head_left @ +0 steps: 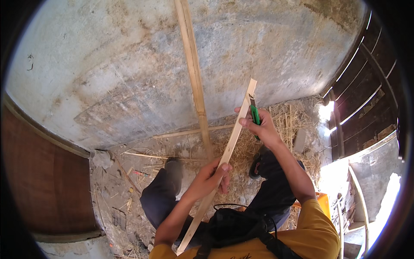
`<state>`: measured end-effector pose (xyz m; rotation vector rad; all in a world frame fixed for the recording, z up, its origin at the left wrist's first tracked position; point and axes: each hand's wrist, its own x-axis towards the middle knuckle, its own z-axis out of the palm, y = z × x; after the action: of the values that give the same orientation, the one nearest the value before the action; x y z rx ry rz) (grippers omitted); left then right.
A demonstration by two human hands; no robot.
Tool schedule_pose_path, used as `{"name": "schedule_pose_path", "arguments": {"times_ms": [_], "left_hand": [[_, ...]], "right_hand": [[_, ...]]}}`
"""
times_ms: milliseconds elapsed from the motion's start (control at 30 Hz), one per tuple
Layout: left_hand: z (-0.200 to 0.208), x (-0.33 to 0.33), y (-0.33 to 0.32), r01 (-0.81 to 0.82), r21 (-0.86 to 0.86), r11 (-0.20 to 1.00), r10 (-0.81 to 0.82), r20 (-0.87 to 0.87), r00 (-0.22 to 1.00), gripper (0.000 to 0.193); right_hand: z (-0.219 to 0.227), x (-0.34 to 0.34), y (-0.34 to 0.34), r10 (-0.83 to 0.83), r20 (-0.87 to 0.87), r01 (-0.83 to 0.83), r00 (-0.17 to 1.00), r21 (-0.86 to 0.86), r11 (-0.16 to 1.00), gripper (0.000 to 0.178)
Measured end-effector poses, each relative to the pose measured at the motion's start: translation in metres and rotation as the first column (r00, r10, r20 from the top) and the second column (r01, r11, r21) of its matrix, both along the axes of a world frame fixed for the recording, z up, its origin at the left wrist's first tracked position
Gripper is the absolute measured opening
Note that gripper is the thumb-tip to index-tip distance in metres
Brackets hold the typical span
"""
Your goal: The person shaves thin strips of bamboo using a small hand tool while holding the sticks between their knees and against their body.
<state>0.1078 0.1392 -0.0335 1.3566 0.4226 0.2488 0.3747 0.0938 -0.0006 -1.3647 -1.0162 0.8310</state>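
A long, pale wooden strip slants up from beside my lap toward the wall. My left hand is wrapped round its middle, with the thumb on top. Farther up, my right hand grips a green utility knife and also touches the strip with its thumb. The dark blade lies against the strip's edge near its upper end, where a small curled shaving shows. Part of the knife's handle is hidden by my fingers.
A wooden pole leans against the stained wall ahead. Straw covers the floor by my feet. Brown boarding stands at the left, dark slatted planks at the right. Something orange sits behind my right elbow.
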Motion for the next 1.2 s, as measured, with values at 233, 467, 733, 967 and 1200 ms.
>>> {"name": "schedule_pose_path", "arguments": {"times_ms": [233, 467, 733, 967, 1200], "left_hand": [[-0.002, -0.003, 0.004, 0.038, 0.039, 0.999, -0.038, 0.017, 0.999, 0.032], [0.005, -0.005, 0.002, -0.066, -0.119, 0.991, 0.059, -0.065, 0.996, 0.032], [0.008, 0.0, 0.002, -0.161, 0.047, 0.986, 0.166, -0.154, 0.974, 0.024], [-0.003, -0.003, 0.009, -0.281, 0.054, 0.958, 0.286, -0.214, 0.934, 0.033], [0.0, 0.003, 0.008, -0.273, 0.082, 0.958, 0.282, -0.131, 0.951, 0.027]], "right_hand": [[-0.006, -0.007, 0.0, 0.024, 0.012, -0.024, 1.0, 0.027, 0.999, 0.037], [0.003, -0.012, -0.001, 0.026, 0.158, -0.029, 0.987, 0.018, 0.999, 0.034], [-0.003, 0.001, -0.004, -0.014, 0.797, -0.056, 0.604, 0.061, 0.997, 0.032], [0.002, 0.02, -0.021, 0.172, 0.896, 0.237, 0.409, -0.287, 0.928, 0.025], [-0.001, 0.022, -0.02, 0.068, 0.811, 0.096, 0.581, -0.151, 0.984, 0.027]]}}
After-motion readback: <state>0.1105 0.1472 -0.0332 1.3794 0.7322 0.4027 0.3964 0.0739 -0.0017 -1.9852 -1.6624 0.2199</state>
